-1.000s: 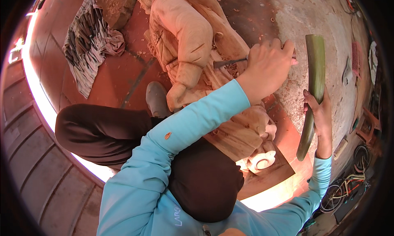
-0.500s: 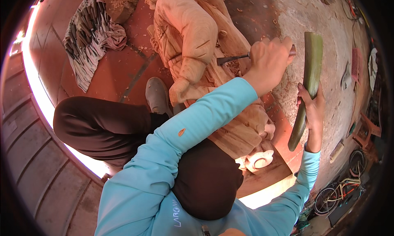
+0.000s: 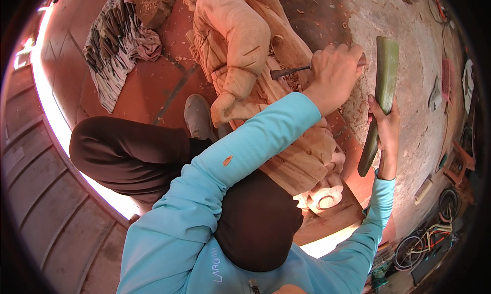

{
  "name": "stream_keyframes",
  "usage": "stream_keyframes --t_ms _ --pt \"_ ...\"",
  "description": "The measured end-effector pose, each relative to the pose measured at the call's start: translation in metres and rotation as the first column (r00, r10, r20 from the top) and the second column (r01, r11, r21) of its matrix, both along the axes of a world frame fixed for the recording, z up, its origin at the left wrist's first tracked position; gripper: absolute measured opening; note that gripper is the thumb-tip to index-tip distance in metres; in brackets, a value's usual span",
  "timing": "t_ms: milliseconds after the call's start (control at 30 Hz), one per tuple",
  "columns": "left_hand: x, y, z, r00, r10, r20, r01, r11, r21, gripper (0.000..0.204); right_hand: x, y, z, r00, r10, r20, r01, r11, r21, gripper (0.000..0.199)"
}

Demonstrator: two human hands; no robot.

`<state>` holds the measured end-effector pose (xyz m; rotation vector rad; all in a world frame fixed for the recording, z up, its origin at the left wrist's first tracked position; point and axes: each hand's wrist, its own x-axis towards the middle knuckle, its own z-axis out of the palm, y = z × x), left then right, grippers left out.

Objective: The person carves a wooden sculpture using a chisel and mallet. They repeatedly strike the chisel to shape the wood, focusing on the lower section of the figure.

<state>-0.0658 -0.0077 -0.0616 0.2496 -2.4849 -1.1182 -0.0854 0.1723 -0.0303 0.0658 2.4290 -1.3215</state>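
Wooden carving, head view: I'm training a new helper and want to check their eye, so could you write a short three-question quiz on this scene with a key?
1. Multiple choice: one hand grips the chisel over the wooden carving. Which hand holds the green club? A) left B) right C) neither
2. True or false: the green club is touching the chisel's handle.
3. Short answer: what lies on the striped cloth?

Key
1. B. The right hand holds the club; the left hand grips the chisel.
2. False. A gap shows between them.
3. A number of slender tools.
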Motion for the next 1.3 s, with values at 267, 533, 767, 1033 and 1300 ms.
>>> stream_keyframes --t_ms 267,533,767,1033,1300 --pt "-0.002 -0.002 -0.002 1.000 0.005 0.016 -0.005 1.000 0.011 0.018 0.002 0.000 0.003 1.000 0.002 0.009 -0.001 1.000 -0.026 0.030" --pt "-0.005 -0.003 -0.007 0.999 0.033 0.040 -0.035 0.998 0.053 0.016 0.004 -0.004 0.004 0.979 0.165 -0.123 -0.139 0.970 0.198 0.044" --pt "-0.007 -0.003 -0.011 0.999 0.021 0.049 -0.025 0.997 0.073 0.015 0.002 0.002 -0.002 0.986 0.156 -0.052 -0.141 0.965 0.222 0.058" --pt "-0.006 -0.008 -0.003 0.996 0.033 0.089 -0.042 0.994 0.101 0.014 0.002 0.003 -0.004 0.960 0.243 -0.142 -0.195 0.938 0.287 0.059" --pt "-0.011 -0.011 -0.005 0.995 0.084 0.048 -0.089 0.989 0.116 0.016 0.001 0.002 -0.003 0.949 0.263 -0.172 -0.198 0.926 0.322 0.054"
